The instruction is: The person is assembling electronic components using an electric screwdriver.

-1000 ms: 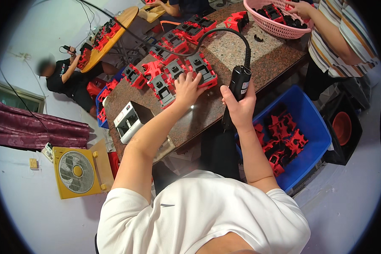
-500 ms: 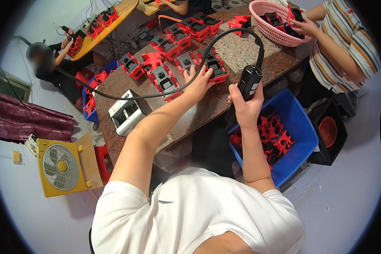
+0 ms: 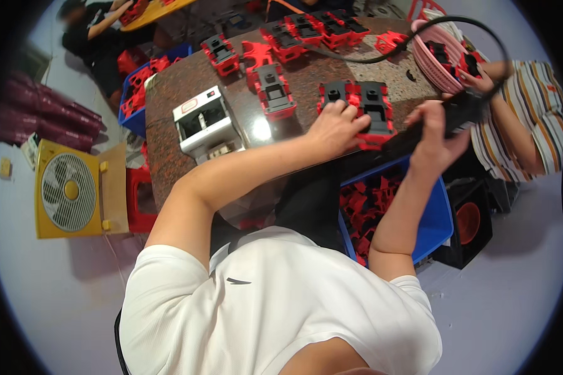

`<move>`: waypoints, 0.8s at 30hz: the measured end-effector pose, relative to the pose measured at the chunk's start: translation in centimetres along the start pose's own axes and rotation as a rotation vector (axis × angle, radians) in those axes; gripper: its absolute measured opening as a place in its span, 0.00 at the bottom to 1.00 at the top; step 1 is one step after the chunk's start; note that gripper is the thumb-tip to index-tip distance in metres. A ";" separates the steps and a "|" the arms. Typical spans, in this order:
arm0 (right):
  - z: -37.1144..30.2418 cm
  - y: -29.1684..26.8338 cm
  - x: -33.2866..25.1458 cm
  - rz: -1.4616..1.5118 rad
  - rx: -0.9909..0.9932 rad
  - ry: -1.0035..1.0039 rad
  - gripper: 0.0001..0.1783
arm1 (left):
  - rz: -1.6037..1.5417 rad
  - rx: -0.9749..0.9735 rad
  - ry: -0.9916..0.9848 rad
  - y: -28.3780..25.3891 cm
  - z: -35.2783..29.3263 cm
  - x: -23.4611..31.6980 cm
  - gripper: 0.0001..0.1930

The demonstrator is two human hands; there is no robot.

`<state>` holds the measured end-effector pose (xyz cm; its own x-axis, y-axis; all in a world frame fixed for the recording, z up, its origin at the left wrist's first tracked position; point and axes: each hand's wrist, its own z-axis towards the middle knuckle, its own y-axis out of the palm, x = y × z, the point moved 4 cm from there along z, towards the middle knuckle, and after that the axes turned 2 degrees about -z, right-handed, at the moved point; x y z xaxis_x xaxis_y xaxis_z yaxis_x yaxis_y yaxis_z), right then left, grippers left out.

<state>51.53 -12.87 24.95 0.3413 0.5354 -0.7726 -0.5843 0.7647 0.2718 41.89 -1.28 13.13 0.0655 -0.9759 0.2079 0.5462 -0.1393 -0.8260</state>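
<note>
Two red-and-black plastic housings stand side by side near the table's front edge. My left hand (image 3: 339,130) curls its fingers over their near side, gripping the right-hand housing (image 3: 376,111); the left one (image 3: 333,92) is partly behind my fingers. My right hand (image 3: 436,139), just right of them, is closed around a black corded power screwdriver (image 3: 464,111). The tool is smeared by motion and lies slanted, its cable (image 3: 475,22) arching over the table. Its tip cannot be made out.
More housings (image 3: 274,92) stand further back on the stone table (image 3: 169,94), near a white box-shaped device (image 3: 207,122). A blue bin (image 3: 441,215) of red parts is below the edge. At right, a co-worker in a striped shirt (image 3: 513,119) handles parts by a pink basket (image 3: 428,62).
My left hand has drawn the two housings toward me, away from the others. My right hand has swung the screwdriver from upright to slanted, over to the right. The view has shifted.
</note>
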 end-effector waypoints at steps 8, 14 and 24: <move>2.6 3.3 -2.6 0.320 -0.137 0.096 0.18 | -0.102 0.072 -0.289 -19.8 -13.0 3.8 0.28; -2.1 10.4 -1.8 0.210 -0.226 0.060 0.16 | 0.480 0.331 -0.551 -29.8 -25.8 2.4 0.25; -12.1 19.4 -3.3 0.375 -0.601 0.071 0.26 | 0.469 0.051 -0.497 -21.2 -35.8 -11.5 0.27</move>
<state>30.22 -4.13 25.83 0.0007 0.6835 -0.7299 -0.9649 0.1923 0.1791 -0.38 6.84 9.48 0.6734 -0.7369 0.0596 0.4040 0.2993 -0.8644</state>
